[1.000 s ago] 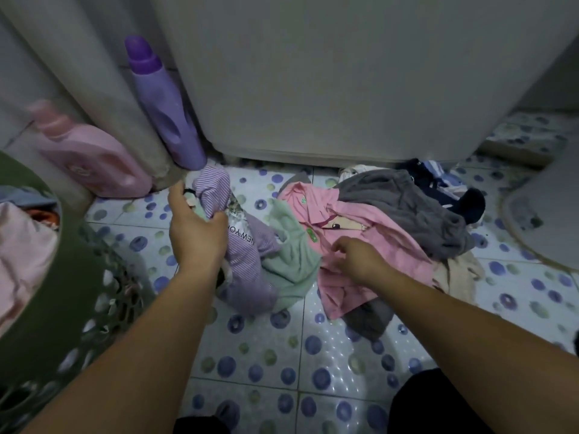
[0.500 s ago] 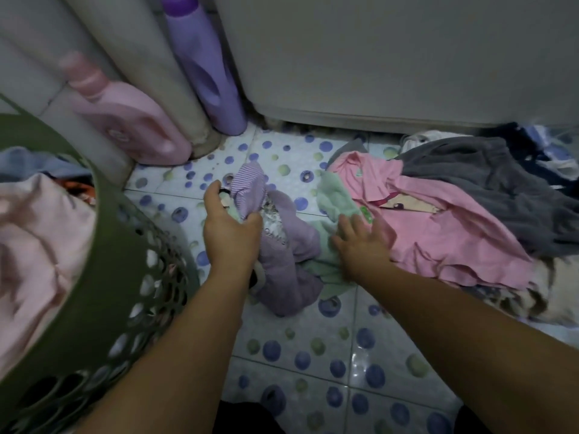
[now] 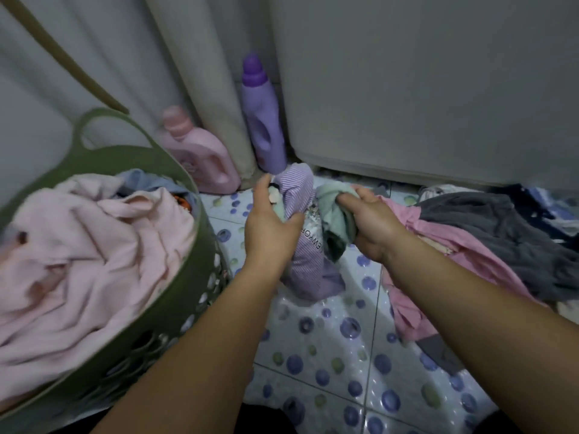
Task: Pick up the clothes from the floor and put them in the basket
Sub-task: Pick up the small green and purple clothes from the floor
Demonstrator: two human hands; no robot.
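Since a half-second back my right hand (image 3: 372, 228) has closed its fingers on the green cloth (image 3: 336, 214); left hand (image 3: 271, 228) grips the striped purple garment (image 3: 308, 261), partly lifted off the floor (image 3: 329, 339) beside the basket (image 3: 175, 296). Transfer looks next.

My green basket (image 3: 175, 286) runs off the left edge. Printed letters on the purple striped garment (image 3: 308, 261) are partly covered by my left hand (image 3: 271, 228).

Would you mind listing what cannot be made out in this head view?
- Basket contents under the pink cloth: covered by it.
- Print on the purple striped garment: partly behind the left hand.
- Clothes at right beyond the grey garment: blurred, cut off by the edge.
- Pink bottle label: blurred.
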